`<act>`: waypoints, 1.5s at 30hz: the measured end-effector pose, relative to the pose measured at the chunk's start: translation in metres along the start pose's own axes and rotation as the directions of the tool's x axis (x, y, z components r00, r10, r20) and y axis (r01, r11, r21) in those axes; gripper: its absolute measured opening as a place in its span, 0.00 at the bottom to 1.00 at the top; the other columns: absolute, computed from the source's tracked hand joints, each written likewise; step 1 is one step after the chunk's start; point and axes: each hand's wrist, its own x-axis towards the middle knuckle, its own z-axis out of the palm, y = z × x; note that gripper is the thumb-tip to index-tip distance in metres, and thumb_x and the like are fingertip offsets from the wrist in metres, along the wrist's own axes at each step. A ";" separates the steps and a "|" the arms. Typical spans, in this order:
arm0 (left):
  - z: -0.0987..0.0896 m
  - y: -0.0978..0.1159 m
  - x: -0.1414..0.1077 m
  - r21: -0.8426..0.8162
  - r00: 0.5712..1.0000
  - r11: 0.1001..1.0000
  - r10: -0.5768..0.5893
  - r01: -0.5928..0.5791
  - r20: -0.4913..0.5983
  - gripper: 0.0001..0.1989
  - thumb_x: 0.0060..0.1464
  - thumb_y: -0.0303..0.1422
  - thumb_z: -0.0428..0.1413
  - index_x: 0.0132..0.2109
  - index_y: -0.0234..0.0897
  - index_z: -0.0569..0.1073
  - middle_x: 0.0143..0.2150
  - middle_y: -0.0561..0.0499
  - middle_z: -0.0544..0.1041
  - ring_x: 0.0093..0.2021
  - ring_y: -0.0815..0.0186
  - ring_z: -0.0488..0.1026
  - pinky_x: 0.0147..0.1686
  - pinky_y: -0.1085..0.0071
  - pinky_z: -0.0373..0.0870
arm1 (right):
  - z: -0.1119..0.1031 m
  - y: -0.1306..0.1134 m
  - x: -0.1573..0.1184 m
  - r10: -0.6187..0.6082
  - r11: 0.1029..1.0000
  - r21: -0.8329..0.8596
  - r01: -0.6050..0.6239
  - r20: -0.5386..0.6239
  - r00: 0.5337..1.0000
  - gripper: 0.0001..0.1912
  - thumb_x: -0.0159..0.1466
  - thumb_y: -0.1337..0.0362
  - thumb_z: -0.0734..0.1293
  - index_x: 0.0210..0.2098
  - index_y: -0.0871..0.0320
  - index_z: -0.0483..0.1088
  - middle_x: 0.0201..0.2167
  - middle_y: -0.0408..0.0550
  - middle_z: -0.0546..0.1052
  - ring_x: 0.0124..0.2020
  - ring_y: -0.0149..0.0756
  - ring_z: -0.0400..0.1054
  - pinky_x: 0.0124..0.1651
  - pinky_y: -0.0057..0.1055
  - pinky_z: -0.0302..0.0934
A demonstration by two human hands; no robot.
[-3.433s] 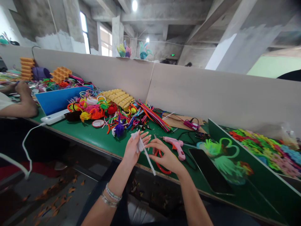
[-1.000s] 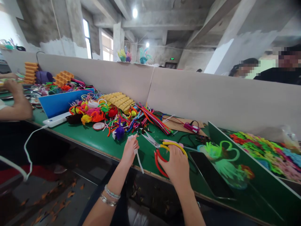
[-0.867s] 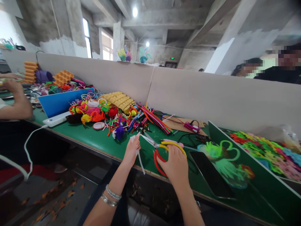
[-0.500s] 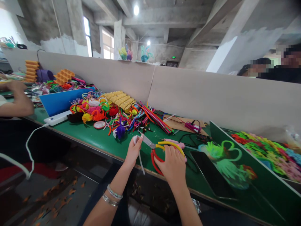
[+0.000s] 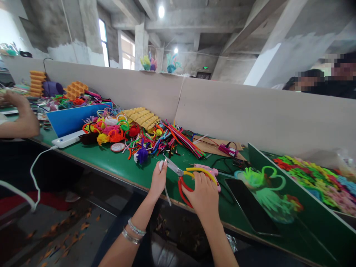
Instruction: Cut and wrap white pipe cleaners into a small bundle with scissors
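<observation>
My left hand (image 5: 159, 179) is closed in a pinch on a white pipe cleaner (image 5: 167, 195), whose tail hangs down below the fingers. A small white bit shows at the fingertips. My right hand (image 5: 205, 192) grips scissors (image 5: 182, 173) with one yellow and one red handle. Their handles are spread, and the blades point left to the tips of my left fingers. Whether the blades touch the white piece I cannot make out. Just behind the scissors lies a pink glue gun (image 5: 207, 170). A purple fuzzy piece (image 5: 142, 155) rests on the table beyond my left hand.
A heap of colourful pipe-cleaner pieces (image 5: 111, 128) covers the back left of the green table (image 5: 133, 174). A phone (image 5: 250, 205) and green fuzzy shapes (image 5: 275, 196) lie right, before a divider board (image 5: 306, 189). A white power strip (image 5: 68, 139) and another person's arm (image 5: 20, 116) are left.
My left hand has turned slightly, its fingers shifting a little at the scissor tips. My right hand and the scissors have moved very slightly left. The other person's hand at the left has risen.
</observation>
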 end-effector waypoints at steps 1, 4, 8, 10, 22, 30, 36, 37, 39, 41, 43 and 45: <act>-0.001 0.001 0.000 0.041 1.000 0.999 0.022 -0.022 -0.004 0.16 0.50 0.44 0.47 0.25 0.36 0.57 0.20 0.59 0.51 0.21 0.74 0.49 0.22 0.76 0.48 | 0.000 0.000 0.000 -0.003 1.000 -0.008 0.003 -0.003 1.000 0.21 0.52 0.51 0.61 0.36 0.63 0.65 0.29 0.50 0.70 0.32 0.39 0.60 0.35 0.32 0.49; -0.003 0.003 -0.001 0.156 0.997 0.985 0.082 -0.080 -0.006 0.16 0.51 0.43 0.46 0.25 0.36 0.58 0.20 0.58 0.54 0.22 0.73 0.51 0.23 0.76 0.49 | -0.002 -0.001 0.000 -0.012 0.999 -0.034 0.012 -0.004 1.000 0.19 0.53 0.52 0.60 0.35 0.63 0.65 0.28 0.50 0.69 0.31 0.38 0.60 0.34 0.32 0.48; -0.005 0.007 -0.003 0.212 0.993 0.970 0.121 -0.120 0.011 0.15 0.51 0.42 0.46 0.25 0.36 0.61 0.20 0.57 0.57 0.22 0.72 0.53 0.25 0.75 0.50 | -0.004 -0.002 -0.001 -0.026 0.998 -0.065 0.026 0.001 1.000 0.18 0.54 0.53 0.60 0.35 0.62 0.65 0.29 0.50 0.69 0.31 0.38 0.60 0.33 0.33 0.48; -0.005 0.009 -0.004 0.182 0.991 0.974 0.134 -0.133 0.011 0.15 0.51 0.42 0.47 0.24 0.36 0.61 0.20 0.57 0.57 0.22 0.72 0.53 0.24 0.76 0.49 | -0.003 -0.002 -0.001 -0.027 0.998 -0.064 0.027 0.006 1.000 0.19 0.53 0.53 0.61 0.36 0.63 0.65 0.29 0.50 0.69 0.31 0.39 0.60 0.33 0.33 0.48; -0.004 0.011 0.003 -0.187 0.999 0.982 -0.035 0.038 0.015 0.18 0.46 0.46 0.50 0.25 0.34 0.64 0.17 0.59 0.52 0.18 0.76 0.47 0.18 0.77 0.43 | 0.002 0.009 -0.001 0.049 0.999 -0.001 -0.049 0.011 0.999 0.20 0.52 0.52 0.61 0.36 0.63 0.64 0.30 0.51 0.69 0.34 0.39 0.61 0.37 0.33 0.50; -0.010 0.011 0.008 -0.319 0.990 0.942 -0.067 0.104 0.124 0.17 0.44 0.44 0.53 0.33 0.33 0.70 0.17 0.60 0.49 0.16 0.78 0.43 0.16 0.76 0.39 | 0.003 0.017 0.000 0.087 0.995 0.041 -0.086 -0.020 0.996 0.21 0.53 0.52 0.60 0.37 0.62 0.64 0.31 0.53 0.70 0.36 0.41 0.62 0.38 0.33 0.51; -0.013 0.009 0.011 -0.295 0.992 0.948 -0.101 0.117 0.071 0.18 0.40 0.45 0.56 0.27 0.32 0.68 0.16 0.61 0.50 0.16 0.79 0.44 0.15 0.77 0.40 | 0.006 0.021 -0.001 0.094 0.994 0.057 -0.093 -0.017 0.995 0.21 0.53 0.51 0.60 0.37 0.63 0.64 0.31 0.53 0.70 0.38 0.42 0.62 0.41 0.35 0.52; -0.013 0.008 0.011 -0.289 0.993 0.950 -0.107 0.119 0.056 0.18 0.39 0.45 0.57 0.26 0.32 0.67 0.16 0.61 0.49 0.15 0.80 0.44 0.15 0.78 0.40 | 0.006 0.021 -0.001 0.097 0.993 0.063 -0.095 -0.018 0.995 0.21 0.53 0.51 0.60 0.37 0.63 0.64 0.31 0.53 0.70 0.37 0.42 0.62 0.40 0.35 0.52; -0.013 0.006 0.012 -0.276 0.993 0.954 -0.110 0.117 0.041 0.18 0.38 0.44 0.58 0.24 0.33 0.64 0.15 0.62 0.49 0.15 0.80 0.45 0.15 0.78 0.41 | 0.007 0.022 -0.002 0.103 0.992 0.077 -0.101 -0.017 0.995 0.22 0.53 0.51 0.60 0.37 0.63 0.64 0.31 0.53 0.70 0.37 0.41 0.62 0.40 0.35 0.52; -0.013 0.006 0.012 -0.275 0.994 0.955 -0.103 0.111 0.045 0.18 0.39 0.45 0.57 0.23 0.33 0.63 0.14 0.62 0.49 0.15 0.80 0.45 0.15 0.78 0.41 | 0.007 0.023 -0.002 0.106 0.991 0.081 -0.105 -0.014 0.994 0.22 0.53 0.51 0.60 0.37 0.63 0.64 0.31 0.53 0.70 0.36 0.41 0.62 0.39 0.35 0.52; -0.013 0.007 0.011 -0.291 0.992 0.949 -0.099 0.117 0.077 0.18 0.41 0.46 0.55 0.25 0.33 0.65 0.14 0.62 0.51 0.14 0.80 0.45 0.15 0.78 0.41 | 0.008 0.023 -0.002 0.107 0.991 0.077 -0.106 -0.015 0.994 0.22 0.53 0.51 0.60 0.37 0.63 0.64 0.31 0.53 0.70 0.35 0.41 0.62 0.39 0.35 0.52; -0.013 0.010 0.010 -0.306 0.989 0.943 -0.095 0.126 0.116 0.18 0.44 0.45 0.53 0.32 0.32 0.68 0.15 0.61 0.52 0.15 0.79 0.45 0.15 0.77 0.40 | 0.008 0.024 -0.002 0.109 0.991 0.073 -0.108 -0.010 0.994 0.22 0.53 0.51 0.60 0.37 0.63 0.64 0.31 0.53 0.70 0.35 0.40 0.62 0.39 0.34 0.52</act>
